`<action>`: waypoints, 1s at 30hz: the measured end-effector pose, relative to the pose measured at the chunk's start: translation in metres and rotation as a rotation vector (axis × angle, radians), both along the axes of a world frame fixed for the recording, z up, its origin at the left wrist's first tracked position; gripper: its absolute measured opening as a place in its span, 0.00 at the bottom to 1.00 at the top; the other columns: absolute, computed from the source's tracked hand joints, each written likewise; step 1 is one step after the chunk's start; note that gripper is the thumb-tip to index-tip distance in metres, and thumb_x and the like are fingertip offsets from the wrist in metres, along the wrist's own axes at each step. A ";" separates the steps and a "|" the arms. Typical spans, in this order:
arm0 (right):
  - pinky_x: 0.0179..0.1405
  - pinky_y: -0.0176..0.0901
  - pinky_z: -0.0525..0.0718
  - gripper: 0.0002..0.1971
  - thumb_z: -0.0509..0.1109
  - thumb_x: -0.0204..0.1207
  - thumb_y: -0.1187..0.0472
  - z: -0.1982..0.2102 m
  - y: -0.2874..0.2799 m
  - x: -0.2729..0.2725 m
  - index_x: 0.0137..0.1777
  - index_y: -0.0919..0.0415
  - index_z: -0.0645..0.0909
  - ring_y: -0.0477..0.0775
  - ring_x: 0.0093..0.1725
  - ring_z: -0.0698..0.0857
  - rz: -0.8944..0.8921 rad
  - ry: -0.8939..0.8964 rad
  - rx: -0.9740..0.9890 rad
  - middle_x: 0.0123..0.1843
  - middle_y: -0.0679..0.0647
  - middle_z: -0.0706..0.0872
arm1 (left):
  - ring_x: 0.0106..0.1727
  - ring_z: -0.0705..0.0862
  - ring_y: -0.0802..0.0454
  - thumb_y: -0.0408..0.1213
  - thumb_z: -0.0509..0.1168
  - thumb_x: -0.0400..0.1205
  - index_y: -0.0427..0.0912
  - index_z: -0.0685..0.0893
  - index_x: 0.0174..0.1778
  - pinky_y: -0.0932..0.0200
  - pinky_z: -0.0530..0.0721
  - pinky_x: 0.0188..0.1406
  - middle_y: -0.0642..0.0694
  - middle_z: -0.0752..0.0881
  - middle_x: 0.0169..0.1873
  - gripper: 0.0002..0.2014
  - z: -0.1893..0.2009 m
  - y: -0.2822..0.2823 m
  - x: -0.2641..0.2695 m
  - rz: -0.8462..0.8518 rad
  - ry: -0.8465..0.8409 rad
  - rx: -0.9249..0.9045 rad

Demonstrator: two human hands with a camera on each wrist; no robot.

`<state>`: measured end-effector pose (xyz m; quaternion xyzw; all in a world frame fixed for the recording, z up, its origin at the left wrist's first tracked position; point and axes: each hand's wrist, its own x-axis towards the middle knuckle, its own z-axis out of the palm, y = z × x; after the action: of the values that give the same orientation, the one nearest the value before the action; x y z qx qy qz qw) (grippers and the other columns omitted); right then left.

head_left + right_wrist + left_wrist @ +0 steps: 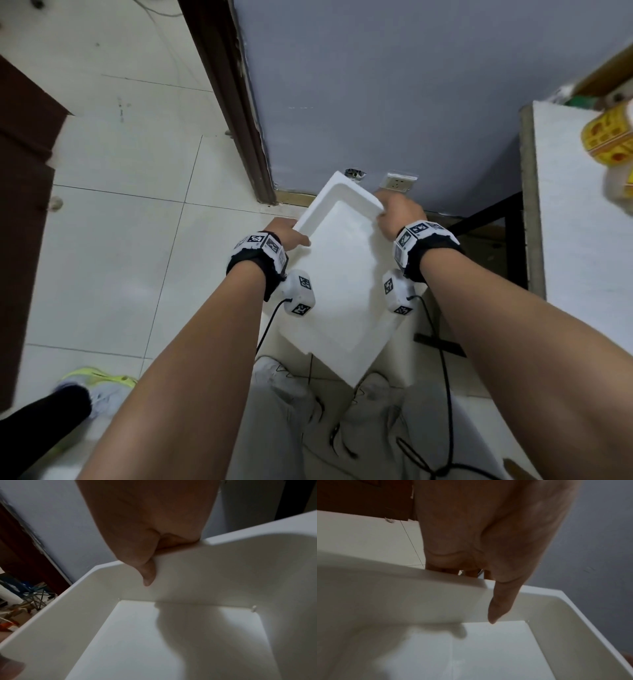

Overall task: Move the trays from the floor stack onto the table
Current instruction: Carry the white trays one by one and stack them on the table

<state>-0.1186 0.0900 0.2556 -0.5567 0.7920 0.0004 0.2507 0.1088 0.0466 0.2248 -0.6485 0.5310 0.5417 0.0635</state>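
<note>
Above the floor stack, near the foot of the grey wall, a white tray (337, 270) hangs in the air between both hands, tilted so its far end sits higher and turned askew to the stack (402, 346) beneath it. The left hand (286, 233) takes the left long rim near the far corner; the left wrist view shows the thumb (498, 605) lying down the inside of the wall while the other fingers curl under the outside, so this grip pinches the rim. The right hand (399, 214) does the same on the opposite rim, its thumb (149, 573) pressed against the inner wall and the fingers hidden behind it. Holding opposite rims looks sensible for a light, broad, shallow thing: it keeps the tray from swinging and leaves the underside free to be set down.

The table (579, 219) stands to the right, its near left edge well apart from the tray, with yellow rolls (609, 137) blurred at its far side. The tray is lifted off the stack but not yet carried over; the next move, as I judge it, is a swing rightward and up over that edge.
</note>
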 end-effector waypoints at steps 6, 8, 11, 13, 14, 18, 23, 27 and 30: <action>0.59 0.44 0.81 0.27 0.74 0.72 0.59 0.034 0.015 -0.010 0.72 0.50 0.77 0.62 0.64 0.84 -0.134 -0.135 -0.003 0.63 0.57 0.87 | 0.57 0.85 0.36 0.29 0.64 0.82 0.36 0.81 0.71 0.51 0.83 0.59 0.33 0.85 0.65 0.20 0.038 0.025 -0.003 -0.082 -0.165 -0.041; 0.68 0.51 0.78 0.36 0.76 0.70 0.57 0.047 0.024 -0.011 0.78 0.52 0.66 0.64 0.69 0.79 -0.232 -0.150 -0.030 0.70 0.59 0.79 | 0.49 0.80 0.40 0.30 0.61 0.83 0.35 0.82 0.68 0.55 0.79 0.51 0.33 0.86 0.63 0.17 0.051 0.030 0.002 -0.084 -0.262 -0.077; 0.71 0.56 0.76 0.43 0.77 0.69 0.55 0.067 0.039 -0.011 0.80 0.56 0.57 0.70 0.73 0.73 -0.446 -0.104 0.009 0.75 0.65 0.68 | 0.47 0.78 0.42 0.31 0.61 0.84 0.32 0.83 0.66 0.56 0.75 0.48 0.33 0.86 0.63 0.16 0.067 0.036 0.010 -0.120 -0.336 -0.026; 0.69 0.56 0.77 0.45 0.77 0.69 0.53 0.081 0.048 -0.012 0.80 0.60 0.54 0.71 0.72 0.74 -0.576 -0.133 0.129 0.76 0.67 0.66 | 0.50 0.79 0.41 0.31 0.62 0.85 0.32 0.82 0.68 0.56 0.76 0.50 0.33 0.85 0.66 0.16 0.081 0.041 0.013 -0.138 -0.375 0.000; 0.68 0.55 0.78 0.45 0.77 0.70 0.52 0.088 0.052 -0.012 0.79 0.63 0.54 0.70 0.71 0.76 -0.604 -0.145 0.208 0.75 0.67 0.67 | 0.55 0.82 0.40 0.32 0.62 0.85 0.31 0.81 0.69 0.54 0.78 0.54 0.33 0.84 0.68 0.17 0.091 0.043 0.012 -0.148 -0.391 0.011; 0.62 0.52 0.84 0.31 0.74 0.73 0.56 0.114 0.066 -0.018 0.72 0.71 0.71 0.65 0.64 0.83 -0.526 -0.188 0.406 0.68 0.64 0.80 | 0.69 0.81 0.38 0.34 0.63 0.86 0.32 0.78 0.73 0.54 0.79 0.61 0.34 0.81 0.71 0.19 0.127 0.052 0.004 -0.227 -0.441 0.023; 0.55 0.49 0.86 0.17 0.72 0.74 0.64 0.152 0.072 -0.030 0.61 0.71 0.81 0.63 0.53 0.87 -0.548 -0.240 0.332 0.54 0.62 0.87 | 0.70 0.81 0.38 0.31 0.60 0.86 0.29 0.79 0.72 0.52 0.79 0.62 0.33 0.82 0.70 0.18 0.171 0.053 -0.003 -0.199 -0.433 0.007; 0.55 0.50 0.84 0.24 0.74 0.73 0.57 0.186 0.074 -0.038 0.64 0.71 0.78 0.63 0.53 0.86 -0.583 -0.274 0.285 0.54 0.63 0.86 | 0.74 0.79 0.40 0.36 0.55 0.89 0.33 0.78 0.73 0.56 0.76 0.71 0.37 0.80 0.73 0.19 0.221 0.049 -0.012 -0.215 -0.437 -0.032; 0.54 0.47 0.82 0.33 0.77 0.71 0.50 0.208 0.076 -0.041 0.71 0.70 0.75 0.65 0.61 0.85 -0.597 -0.299 0.247 0.65 0.63 0.84 | 0.74 0.79 0.41 0.35 0.54 0.88 0.37 0.79 0.73 0.55 0.77 0.71 0.41 0.80 0.74 0.19 0.250 0.043 -0.018 -0.347 -0.409 -0.094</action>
<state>-0.1598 0.1662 0.4638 -0.2601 0.8683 -0.0583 0.4183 0.0905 0.0896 0.4744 -0.6460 0.6348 0.3554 0.2310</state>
